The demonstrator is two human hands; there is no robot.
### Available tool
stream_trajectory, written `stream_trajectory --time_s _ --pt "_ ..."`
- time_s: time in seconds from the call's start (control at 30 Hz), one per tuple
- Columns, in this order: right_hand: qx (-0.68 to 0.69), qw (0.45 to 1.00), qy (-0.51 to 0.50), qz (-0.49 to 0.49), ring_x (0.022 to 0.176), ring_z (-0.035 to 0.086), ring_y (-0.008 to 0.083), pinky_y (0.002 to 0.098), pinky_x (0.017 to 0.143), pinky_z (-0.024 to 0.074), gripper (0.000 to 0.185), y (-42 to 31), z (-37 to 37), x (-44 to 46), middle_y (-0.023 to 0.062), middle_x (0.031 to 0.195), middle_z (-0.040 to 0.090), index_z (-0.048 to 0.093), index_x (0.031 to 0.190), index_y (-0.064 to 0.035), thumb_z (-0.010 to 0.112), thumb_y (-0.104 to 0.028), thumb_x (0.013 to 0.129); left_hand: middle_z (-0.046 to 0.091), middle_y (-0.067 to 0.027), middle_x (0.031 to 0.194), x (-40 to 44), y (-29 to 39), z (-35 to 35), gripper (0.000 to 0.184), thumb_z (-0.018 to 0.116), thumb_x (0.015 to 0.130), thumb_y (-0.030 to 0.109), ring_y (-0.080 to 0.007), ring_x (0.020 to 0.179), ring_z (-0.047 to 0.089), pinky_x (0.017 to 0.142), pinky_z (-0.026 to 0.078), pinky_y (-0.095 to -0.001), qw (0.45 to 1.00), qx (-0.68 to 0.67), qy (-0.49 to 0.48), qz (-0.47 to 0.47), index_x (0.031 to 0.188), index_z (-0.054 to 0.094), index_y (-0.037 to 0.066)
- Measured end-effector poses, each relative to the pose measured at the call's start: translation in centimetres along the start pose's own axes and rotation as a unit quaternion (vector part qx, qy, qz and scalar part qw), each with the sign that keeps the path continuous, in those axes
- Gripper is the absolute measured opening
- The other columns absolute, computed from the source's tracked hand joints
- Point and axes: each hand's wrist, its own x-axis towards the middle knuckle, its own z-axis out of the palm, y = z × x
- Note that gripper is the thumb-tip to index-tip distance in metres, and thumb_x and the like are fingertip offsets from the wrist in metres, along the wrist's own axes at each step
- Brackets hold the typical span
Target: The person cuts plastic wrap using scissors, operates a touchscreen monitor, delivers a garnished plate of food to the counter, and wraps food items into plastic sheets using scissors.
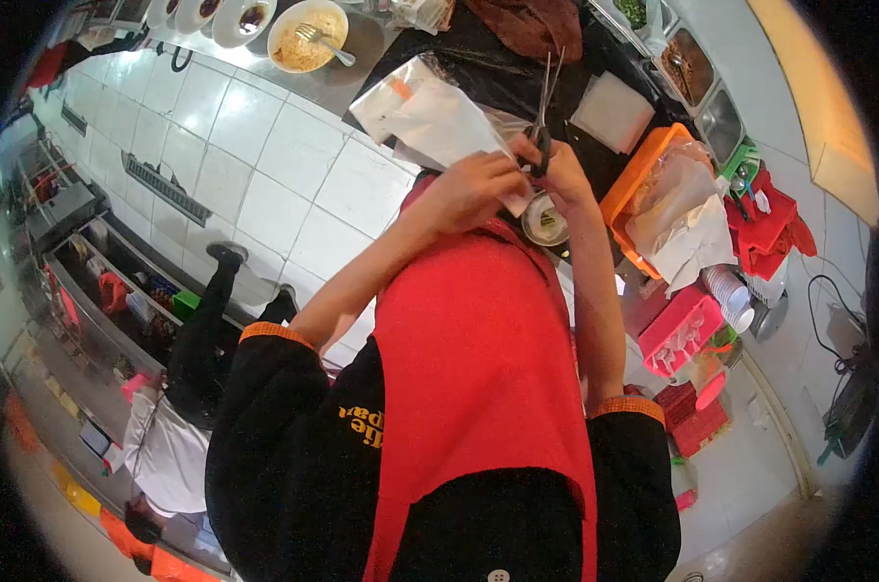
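My left hand (473, 194) is closed on a white paper packet (435, 112), which extends up and to the left with an orange mark on it. Close beside it, my right hand (561, 175) grips the dark handles of a pair of scissors (544, 112), whose blades point up and stand apart. Just below both hands is a round container (544, 221) with something pale and green inside, partly hidden by my wrist. A stack of square white sheets (612, 112) lies to the right of the scissors.
Upper left, a bowl (308, 37) holds a fork beside several small sauce dishes. At right are an orange tray (643, 184) with papers, metal food pans (687, 66), a pink basket (680, 330) and stacked cups (728, 296). A person in white (168, 451) is at lower left.
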Motion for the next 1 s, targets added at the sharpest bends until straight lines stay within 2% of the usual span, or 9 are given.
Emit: stream_trajectory --time_s 0.2,0.37,0.43,0.53,0.57,0.63,0.77,0.87,1.0 --pt "-0.189 0.978 0.09 0.015 0.066 0.057 0.0063 0.022 0.056 0.0427 0.033 5.0 -1.4 3.9 0.0019 0.08 0.066 0.068 0.088 -0.0019 0.086 -0.026 0.074 0.057 -0.0105 0.095 -2.7 -4.0 3.7 0.026 0.061 0.067 -0.001 -0.0328 0.093 0.058 0.081 0.049 -0.0411 0.998 0.018 -0.031 -0.045 0.091 0.057 0.007" --pt "-0.148 0.984 0.096 -0.024 0.069 0.06 0.0081 0.0227 0.062 0.0472 0.041 6.3 -2.2 3.8 0.0032 0.081 0.067 0.066 0.09 0.0007 0.088 -0.028 0.072 0.057 -0.0116 0.097 -3.1 -6.1 6.3 0.021 0.061 0.07 0.002 -0.0339 0.096 0.057 0.08 0.049 -0.0414 0.994 0.068 -0.064 -0.051 0.091 0.056 0.005" --pt "-0.17 0.98 0.091 -0.049 0.071 0.062 0.0092 0.023 0.064 0.0488 0.046 6.0 -2.1 3.6 0.004 0.082 0.068 0.065 0.092 0.0023 0.089 -0.03 0.071 0.057 -0.0101 0.102 -3.6 -7.4 7.6 0.03 0.065 0.071 0.006 -0.0309 0.099 0.056 0.084 0.048 -0.0405 0.991 0.102 -0.077 -0.032 0.101 0.06 0.007" --pt "-0.291 0.941 0.167 -0.039 0.078 0.066 0.0171 0.0287 0.072 0.0518 0.066 6.5 -3.1 5.1 0.0086 0.086 0.069 0.062 0.1 0.0064 0.093 -0.036 0.061 0.057 -0.0121 0.106 -3.7 -8.4 8.6 0.024 0.062 0.074 0.006 -0.0318 0.104 0.054 0.09 0.046 -0.0416 0.987 0.145 -0.059 0.031 0.098 0.058 0.005" --pt "-0.293 0.941 0.168 -0.039 0.078 0.066 0.0171 0.0287 0.072 0.0518 0.066 7.3 -3.5 6.2 0.0086 0.086 0.069 0.062 0.1 0.0064 0.093 -0.036 0.061 0.057 -0.0121 0.106 -3.6 -8.6 8.7 0.024 0.062 0.074 0.006 -0.0318 0.104 0.054 0.09 0.046 -0.0416 0.987 0.145 -0.057 0.031 0.098 0.058 0.005" --pt "-0.404 0.861 0.288 -0.11 0.077 0.067 0.0226 0.0326 0.073 0.0528 0.066 8.2 -4.2 7.2 0.0134 0.084 0.07 0.062 0.1 0.008 0.093 -0.033 0.059 0.057 -0.0108 0.107 -3.5 -8.7 8.9 0.028 0.064 0.074 0.009 -0.0305 0.107 0.053 0.094 0.043 -0.0417 0.985 0.118 -0.126 0.024 0.101 0.059 0.005" --pt "-0.418 0.844 0.316 -0.112 0.079 0.07 0.0258 0.0349 0.074 0.0536 0.062 6.9 -3.8 6.7 0.0185 0.085 0.071 0.063 0.099 0.009 0.092 -0.029 0.06 0.058 -0.0104 0.109 -3.2 -8.7 9.2 0.028 0.068 0.076 0.013 -0.0296 0.108 0.054 0.094 0.043 -0.0419 0.982 0.137 -0.127 0.04 0.102 0.06 0.006" --pt "-0.412 0.851 0.313 -0.088 0.081 0.071 0.0256 0.0349 0.074 0.0541 0.055 7.8 -5.3 7.4 0.0199 0.088 0.072 0.065 0.098 0.008 0.09 -0.025 0.061 0.059 -0.011 0.111 -3.7 -8.2 6.3 0.027 0.071 0.078 0.015 -0.029 0.109 0.054 0.095 0.042 -0.0422 0.999 0.029 -0.033 0.031 0.101 0.06 0.006" --pt "-0.395 0.861 0.315 -0.064 0.077 0.07 0.0215 0.0325 0.073 0.0535 0.049 7.1 -4.8 6.6 0.0161 0.087 0.073 0.067 0.097 0.006 0.089 -0.022 0.064 0.063 -0.012 0.104 -6.2 -10.5 2.2 0.034 0.074 0.079 0.017 -0.032 0.102 0.056 0.091 0.043 -0.0432 0.932 0.17 0.238 -0.215 0.107 0.061 0.005"
